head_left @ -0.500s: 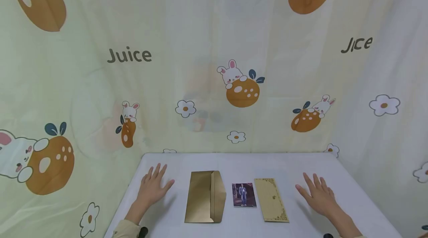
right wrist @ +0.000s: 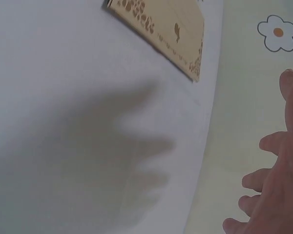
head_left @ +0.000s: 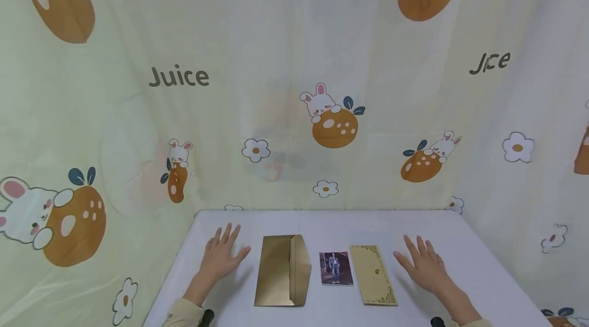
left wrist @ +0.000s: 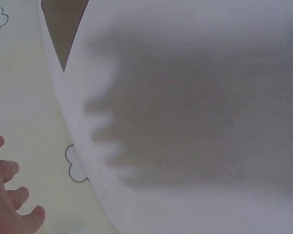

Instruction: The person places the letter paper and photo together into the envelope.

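My left hand (head_left: 220, 259) hovers above the white table with fingers spread, holding nothing. Just to its right lies a gold envelope (head_left: 275, 272), its pointed flap folded out on the right side. My right hand (head_left: 425, 269) is likewise spread over the table's right part, with nothing in it. Nearest to that hand is a cream card (head_left: 374, 275) with brown ornamental corners, also seen in the right wrist view. Between envelope and card lies a small photo (head_left: 336, 268) of a standing figure in blue. Both hands cast shadows on the table and stay apart from all three items.
The white tabletop (head_left: 322, 225) ends at the back against a pale curtain (head_left: 257, 36) printed with rabbits, oranges, flowers and the word Juice. The same curtain closes in the left and right sides. A black wrist strap part (head_left: 207, 318) shows at the left sleeve.
Both hands have moved inward, the left to the right and the right to the left. Envelope, photo and card lie where they were.
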The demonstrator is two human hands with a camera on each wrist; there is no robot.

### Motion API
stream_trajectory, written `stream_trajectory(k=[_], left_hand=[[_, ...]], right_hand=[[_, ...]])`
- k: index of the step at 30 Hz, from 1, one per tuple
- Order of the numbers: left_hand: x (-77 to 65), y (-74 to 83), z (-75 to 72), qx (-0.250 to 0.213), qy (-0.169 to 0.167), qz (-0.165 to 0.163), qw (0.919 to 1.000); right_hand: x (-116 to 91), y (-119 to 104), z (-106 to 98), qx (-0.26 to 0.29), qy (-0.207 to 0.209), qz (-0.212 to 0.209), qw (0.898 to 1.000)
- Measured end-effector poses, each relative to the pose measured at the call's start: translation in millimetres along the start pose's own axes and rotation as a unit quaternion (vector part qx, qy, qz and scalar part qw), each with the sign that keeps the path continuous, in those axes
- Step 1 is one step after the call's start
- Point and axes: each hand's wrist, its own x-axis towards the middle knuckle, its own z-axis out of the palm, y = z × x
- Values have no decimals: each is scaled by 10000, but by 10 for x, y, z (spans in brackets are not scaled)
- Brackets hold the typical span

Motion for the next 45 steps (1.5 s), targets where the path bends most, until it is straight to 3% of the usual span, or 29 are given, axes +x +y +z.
stream_trajectory(k=[9,18,32,45], left_hand=[[-15,71,71,-42,30,26,10000],[-20,94,143,-180,324,215,9991],[19,348,179,-73,-129,225,9996],[34,566,257,-73,-146,375,9992]], right_hand=[[36,-279,117,61,-23,-155,9999],[89,-522,207,283,6,-433,9987],[206,-920,350,425,-29,-724,9965],[273,-1323,510,303,-203,-751,9965]])
